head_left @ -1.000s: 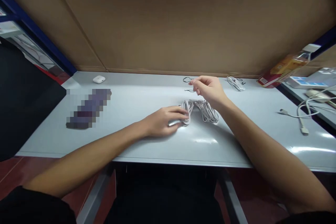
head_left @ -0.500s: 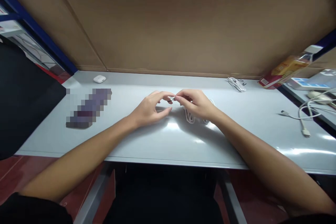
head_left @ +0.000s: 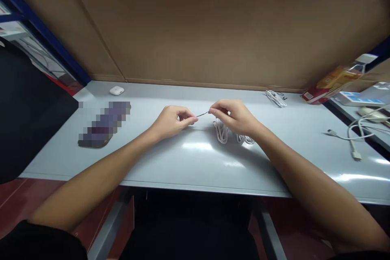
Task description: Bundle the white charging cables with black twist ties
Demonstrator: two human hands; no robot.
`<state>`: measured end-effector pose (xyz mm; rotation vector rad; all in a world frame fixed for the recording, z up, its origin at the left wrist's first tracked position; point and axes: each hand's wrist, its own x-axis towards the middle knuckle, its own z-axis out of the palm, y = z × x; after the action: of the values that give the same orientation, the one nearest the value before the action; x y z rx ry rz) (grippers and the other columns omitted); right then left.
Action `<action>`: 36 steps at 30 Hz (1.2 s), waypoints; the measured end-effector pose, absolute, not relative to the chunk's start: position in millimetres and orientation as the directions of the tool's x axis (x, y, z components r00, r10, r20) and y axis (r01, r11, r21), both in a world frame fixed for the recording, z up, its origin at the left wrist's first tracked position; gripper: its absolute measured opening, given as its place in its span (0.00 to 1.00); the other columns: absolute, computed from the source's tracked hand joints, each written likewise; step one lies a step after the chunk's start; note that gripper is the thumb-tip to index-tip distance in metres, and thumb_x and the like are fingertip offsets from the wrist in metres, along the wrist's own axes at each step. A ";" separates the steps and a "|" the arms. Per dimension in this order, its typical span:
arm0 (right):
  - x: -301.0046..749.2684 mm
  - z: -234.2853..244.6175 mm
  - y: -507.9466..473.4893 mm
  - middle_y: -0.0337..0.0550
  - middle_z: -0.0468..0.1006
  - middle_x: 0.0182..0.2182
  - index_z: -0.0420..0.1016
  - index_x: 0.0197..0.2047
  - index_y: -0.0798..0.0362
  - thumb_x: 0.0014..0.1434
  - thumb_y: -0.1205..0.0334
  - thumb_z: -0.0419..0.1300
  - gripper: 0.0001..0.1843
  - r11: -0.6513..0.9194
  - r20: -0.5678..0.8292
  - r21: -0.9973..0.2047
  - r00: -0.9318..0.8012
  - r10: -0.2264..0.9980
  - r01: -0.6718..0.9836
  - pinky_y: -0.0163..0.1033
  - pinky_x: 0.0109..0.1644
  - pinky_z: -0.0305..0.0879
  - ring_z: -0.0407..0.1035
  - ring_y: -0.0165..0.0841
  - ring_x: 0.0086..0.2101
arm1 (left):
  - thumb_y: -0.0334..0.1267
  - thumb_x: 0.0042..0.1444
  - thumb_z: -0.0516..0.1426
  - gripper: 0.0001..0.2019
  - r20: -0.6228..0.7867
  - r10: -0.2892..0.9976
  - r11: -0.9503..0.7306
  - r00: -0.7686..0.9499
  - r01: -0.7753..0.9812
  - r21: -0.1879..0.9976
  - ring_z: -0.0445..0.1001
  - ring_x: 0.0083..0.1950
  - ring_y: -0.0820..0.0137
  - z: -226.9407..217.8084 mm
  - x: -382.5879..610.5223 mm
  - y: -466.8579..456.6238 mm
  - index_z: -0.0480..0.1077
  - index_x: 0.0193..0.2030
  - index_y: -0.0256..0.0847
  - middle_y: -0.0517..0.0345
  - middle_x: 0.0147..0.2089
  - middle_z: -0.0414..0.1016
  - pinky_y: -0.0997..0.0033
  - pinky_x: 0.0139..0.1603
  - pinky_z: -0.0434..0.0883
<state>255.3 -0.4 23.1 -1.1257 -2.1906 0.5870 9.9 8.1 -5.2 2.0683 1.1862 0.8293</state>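
A thin black twist tie (head_left: 202, 113) is stretched straight between my two hands, just above the grey table (head_left: 189, 162). My left hand (head_left: 172, 121) pinches its left end with fingers curled. Its right end is pinched by my right hand (head_left: 233, 115). Under and just behind my right hand lies a bundle of coiled white cable (head_left: 224, 133), partly hidden by the hand and wrist.
A white earbud case (head_left: 116, 90) and a blurred dark object (head_left: 103, 124) lie at the left. Another coiled white cable (head_left: 276, 97) sits at the back right. A loose white cable (head_left: 350, 140), a packet (head_left: 332, 81) and a cardboard wall (head_left: 198, 24) bound the right and back.
My right hand brought the black tie from the back of the table toward me. My left hand let go of the coiled cable and took the tie's other end; the hands pulled it straight.
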 end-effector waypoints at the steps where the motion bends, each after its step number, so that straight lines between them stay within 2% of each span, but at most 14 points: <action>1: 255.5 23.0 -0.5 0.42 0.78 0.31 0.78 0.36 0.52 0.69 0.56 0.56 0.13 0.569 0.321 -0.595 -0.480 0.816 0.568 0.39 0.34 0.58 0.68 0.33 0.30 | 0.48 0.59 0.63 0.12 0.212 0.895 -0.404 0.391 0.515 0.756 0.77 0.33 0.67 -5.9 9.6 8.2 0.82 0.34 0.43 0.56 0.35 0.83 0.68 0.34 0.70; 6: 250.7 18.9 -5.3 0.42 0.78 0.30 0.77 0.35 0.52 0.67 0.64 0.56 0.10 0.674 0.371 -0.465 -0.565 0.737 0.574 0.39 0.34 0.57 0.66 0.32 0.29 | 0.51 0.58 0.63 0.14 0.190 0.921 -0.359 0.341 0.549 0.755 0.78 0.33 0.65 -10.4 8.7 8.5 0.81 0.33 0.42 0.55 0.33 0.83 0.68 0.34 0.71; 12: 243.8 12.8 -10.2 0.39 0.75 0.26 0.75 0.30 0.52 0.62 0.69 0.56 0.11 0.729 0.388 -0.336 -0.618 0.684 0.597 0.37 0.34 0.56 0.63 0.30 0.26 | 0.50 0.59 0.62 0.14 0.167 0.921 -0.354 0.352 0.573 0.739 0.78 0.34 0.66 -13.0 7.3 9.3 0.81 0.33 0.42 0.55 0.35 0.83 0.69 0.35 0.70; 17: 260.8 13.6 6.5 0.42 0.78 0.28 0.78 0.32 0.53 0.63 0.67 0.57 0.09 0.639 0.455 -0.353 -0.471 0.756 0.684 0.37 0.33 0.57 0.65 0.31 0.27 | 0.48 0.60 0.61 0.13 0.203 0.910 -0.377 0.362 0.512 0.772 0.76 0.34 0.69 -11.2 13.0 6.3 0.82 0.36 0.42 0.57 0.36 0.83 0.69 0.38 0.70; 21: 271.0 12.5 17.3 0.43 0.79 0.30 0.81 0.35 0.53 0.65 0.63 0.57 0.11 0.620 0.420 -0.414 -0.464 0.780 0.666 0.37 0.33 0.59 0.68 0.32 0.28 | 0.48 0.61 0.60 0.13 0.239 0.910 -0.389 0.338 0.501 0.773 0.74 0.33 0.69 -10.1 17.8 3.1 0.82 0.36 0.41 0.57 0.36 0.83 0.69 0.38 0.70; 24: 274.0 9.7 22.4 0.43 0.80 0.30 0.82 0.35 0.52 0.66 0.59 0.57 0.12 0.598 0.422 -0.436 -0.434 0.796 0.672 0.38 0.33 0.60 0.68 0.32 0.28 | 0.48 0.61 0.61 0.14 0.223 0.919 -0.363 0.324 0.479 0.799 0.75 0.35 0.69 -12.9 17.7 3.6 0.81 0.45 0.42 0.56 0.39 0.83 0.68 0.39 0.71; 27: 282.3 5.5 31.6 0.43 0.80 0.29 0.82 0.34 0.52 0.65 0.59 0.58 0.13 0.526 0.454 -0.441 -0.325 0.830 0.728 0.39 0.34 0.60 0.68 0.34 0.28 | 0.48 0.60 0.61 0.20 0.201 0.932 -0.328 0.301 0.467 0.821 0.74 0.33 0.70 -16.6 16.4 5.2 0.76 0.55 0.42 0.55 0.40 0.83 0.68 0.37 0.71; 31: 302.7 -2.5 49.6 0.44 0.81 0.30 0.82 0.35 0.51 0.65 0.60 0.58 0.12 0.388 0.407 -0.449 -0.202 0.891 0.805 0.42 0.34 0.62 0.69 0.36 0.29 | 0.46 0.60 0.60 0.18 0.213 0.922 -0.357 0.323 0.499 0.790 0.70 0.31 0.72 -19.0 17.1 4.9 0.75 0.54 0.42 0.56 0.39 0.81 0.69 0.36 0.69; 36: 318.9 -10.7 64.1 0.48 0.82 0.36 0.84 0.40 0.51 0.65 0.60 0.59 0.11 0.327 0.318 -0.448 -0.194 0.928 0.832 0.45 0.38 0.66 0.72 0.40 0.33 | 0.45 0.60 0.59 0.17 0.205 0.914 -0.371 0.351 0.514 0.773 0.70 0.31 0.71 -19.8 19.1 3.2 0.76 0.53 0.42 0.56 0.38 0.80 0.69 0.35 0.69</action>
<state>318.9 64.1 -10.7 -1.5425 -2.0661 0.2372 19.1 3.2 -19.8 2.0147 1.2386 0.8564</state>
